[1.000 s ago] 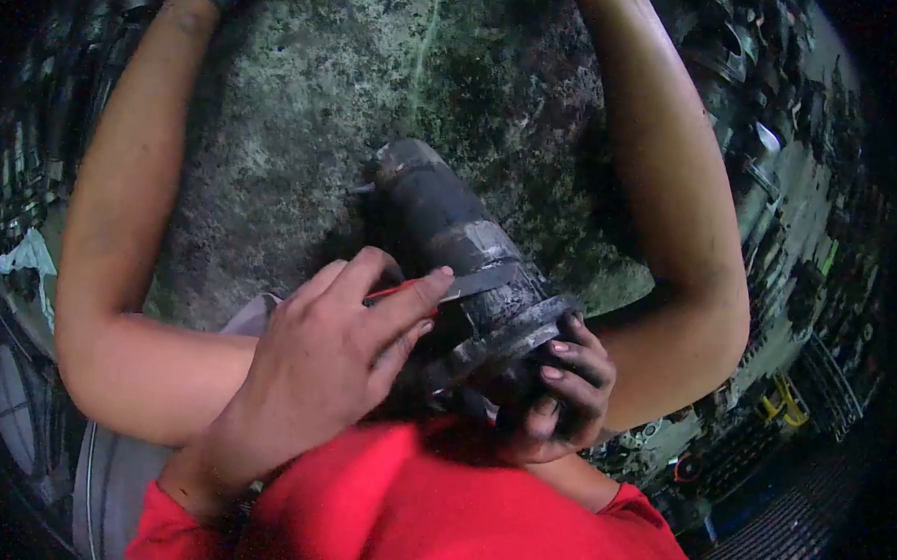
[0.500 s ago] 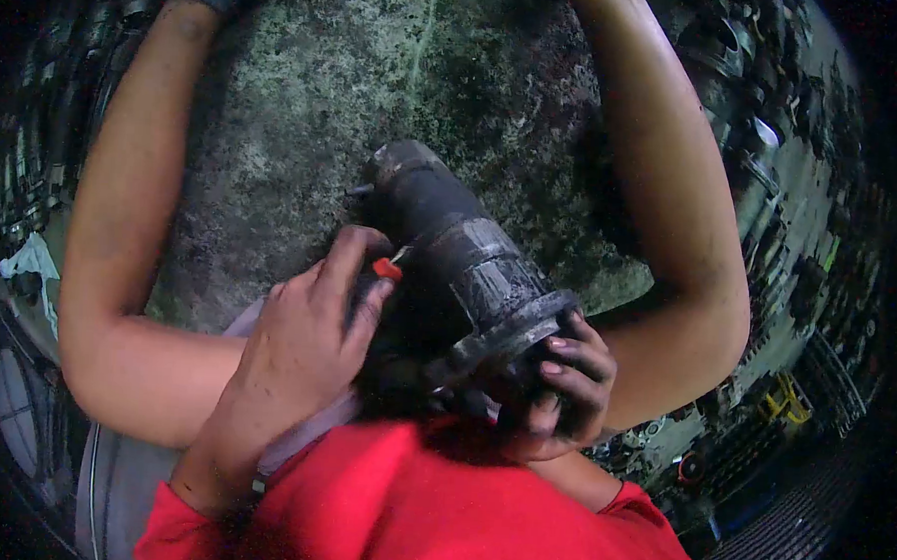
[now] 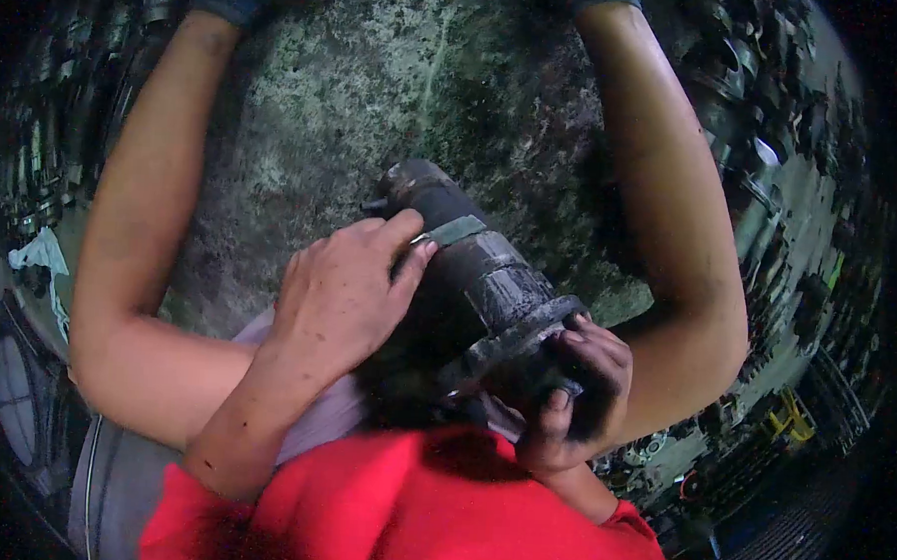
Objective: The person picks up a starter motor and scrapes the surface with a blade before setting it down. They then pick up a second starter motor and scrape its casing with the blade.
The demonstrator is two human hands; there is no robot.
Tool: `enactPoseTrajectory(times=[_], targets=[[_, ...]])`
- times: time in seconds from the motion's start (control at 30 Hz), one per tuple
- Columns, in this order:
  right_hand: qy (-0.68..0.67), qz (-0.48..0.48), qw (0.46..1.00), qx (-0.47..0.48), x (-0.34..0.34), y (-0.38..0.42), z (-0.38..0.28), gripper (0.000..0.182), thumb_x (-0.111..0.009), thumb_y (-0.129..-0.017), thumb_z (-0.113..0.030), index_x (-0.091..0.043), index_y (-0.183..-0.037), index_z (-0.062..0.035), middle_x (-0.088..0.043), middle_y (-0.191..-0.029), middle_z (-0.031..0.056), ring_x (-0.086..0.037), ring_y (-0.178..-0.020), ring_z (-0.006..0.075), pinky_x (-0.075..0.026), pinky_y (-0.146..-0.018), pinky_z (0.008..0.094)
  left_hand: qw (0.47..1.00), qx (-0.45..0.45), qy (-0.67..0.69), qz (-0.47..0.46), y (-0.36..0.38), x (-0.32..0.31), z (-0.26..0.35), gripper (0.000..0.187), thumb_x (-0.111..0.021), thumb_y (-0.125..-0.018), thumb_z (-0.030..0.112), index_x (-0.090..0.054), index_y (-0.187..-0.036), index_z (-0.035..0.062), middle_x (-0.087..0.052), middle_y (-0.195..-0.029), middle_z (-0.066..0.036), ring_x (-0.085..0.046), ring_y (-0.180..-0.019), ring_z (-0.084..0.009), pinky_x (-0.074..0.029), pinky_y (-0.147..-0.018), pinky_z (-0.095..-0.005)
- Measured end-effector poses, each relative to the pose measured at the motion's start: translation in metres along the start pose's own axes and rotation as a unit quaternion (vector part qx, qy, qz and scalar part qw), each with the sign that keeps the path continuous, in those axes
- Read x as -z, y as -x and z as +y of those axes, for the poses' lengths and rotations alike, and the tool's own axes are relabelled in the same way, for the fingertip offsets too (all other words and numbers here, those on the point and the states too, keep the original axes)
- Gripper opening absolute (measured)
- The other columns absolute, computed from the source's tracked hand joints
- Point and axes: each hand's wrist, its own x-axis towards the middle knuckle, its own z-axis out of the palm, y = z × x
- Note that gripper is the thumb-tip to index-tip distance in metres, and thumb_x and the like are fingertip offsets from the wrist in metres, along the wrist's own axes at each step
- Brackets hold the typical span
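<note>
A dirty, dark cylindrical starter motor (image 3: 503, 287) lies tilted in front of my body, its flange end toward me and its rounded far end pointing up and left. My left hand (image 3: 353, 281) rests against the motor's left side, thumb and forefinger pinched close together. A pale sliver shows between the fingertips, but what they hold is mostly hidden. Just right of them a grey-green strip (image 3: 458, 229) crosses the casing. My right hand (image 3: 584, 391) wraps round the flange end, steadying the motor from the right.
My bent bare legs (image 3: 146, 207) frame the motor on both sides above a stained concrete floor (image 3: 316, 104). Metal parts (image 3: 768, 184) crowd the right side. A yellow item (image 3: 791, 417) lies lower right, a white cloth (image 3: 41, 254) at left.
My left hand has moved right and slightly up along the motor. The red piece with a thin metal tip, earlier between its fingers, is out of sight. My right thumb has shifted.
</note>
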Motion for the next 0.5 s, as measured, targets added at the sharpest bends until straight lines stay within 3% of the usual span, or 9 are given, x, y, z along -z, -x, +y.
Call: enactPoseTrajectory(times=[0.23,0.33,0.4,0.47,0.5], targets=[[0.080,-0.064,0.994,0.046,0.004,0.000,-0.004,0.031,-0.061,-0.086,-0.029,-0.070,-0.105,-0.0061,-0.071,-0.108,0.0130,-0.060,-0.111,0.0376,-0.046,-0.104,0.0556,0.996,0.019,-0.004,-0.087,-0.009,0.012,0.010,0.029,-0.054,-0.101,0.039,-0.062,-0.107,0.0125,-0.072,-0.093,-0.018,-0.069,-0.091,-0.0427,-0.054,-0.079,-0.0554],[0.076,-0.062,0.994,0.045,0.002,0.004,-0.003,0.028,-0.062,-0.086,-0.029,-0.071,-0.103,-0.0081,-0.072,-0.107,0.0105,-0.060,-0.111,0.0373,-0.045,-0.104,0.0565,0.993,0.048,-0.026,-0.102,-0.009,0.013,0.010,0.034,-0.060,-0.098,0.042,-0.069,-0.113,0.0130,-0.072,-0.103,-0.020,-0.067,-0.099,-0.0423,-0.054,-0.083,-0.0524],[0.075,-0.056,0.995,0.044,0.001,0.005,-0.004,0.028,-0.062,-0.086,-0.028,-0.071,-0.102,-0.0080,-0.072,-0.106,0.0109,-0.060,-0.110,0.0370,-0.045,-0.104,0.0566,0.994,0.005,0.007,-0.108,-0.005,0.012,0.008,0.034,-0.060,-0.098,0.042,-0.070,-0.112,0.0127,-0.072,-0.101,-0.020,-0.067,-0.098,-0.0424,-0.054,-0.082,-0.0527],[0.075,-0.050,0.995,0.043,0.000,0.005,-0.004,0.027,-0.061,-0.086,-0.028,-0.071,-0.101,-0.0080,-0.072,-0.105,0.0112,-0.060,-0.109,0.0367,-0.045,-0.104,0.0568,0.995,0.020,-0.002,-0.099,-0.010,0.011,0.009,0.034,-0.060,-0.098,0.042,-0.069,-0.112,0.0125,-0.072,-0.101,-0.021,-0.068,-0.097,-0.0426,-0.054,-0.081,-0.0530],[0.076,-0.047,0.994,0.054,-0.002,0.004,-0.004,0.028,-0.059,-0.087,-0.028,-0.068,-0.097,-0.0037,-0.070,-0.101,0.0154,-0.060,-0.105,0.0367,-0.045,-0.102,0.0553,0.995,0.036,-0.012,-0.088,-0.011,0.011,0.010,0.033,-0.060,-0.098,0.041,-0.069,-0.111,0.0123,-0.072,-0.100,-0.021,-0.068,-0.096,-0.0427,-0.054,-0.081,-0.0533]])
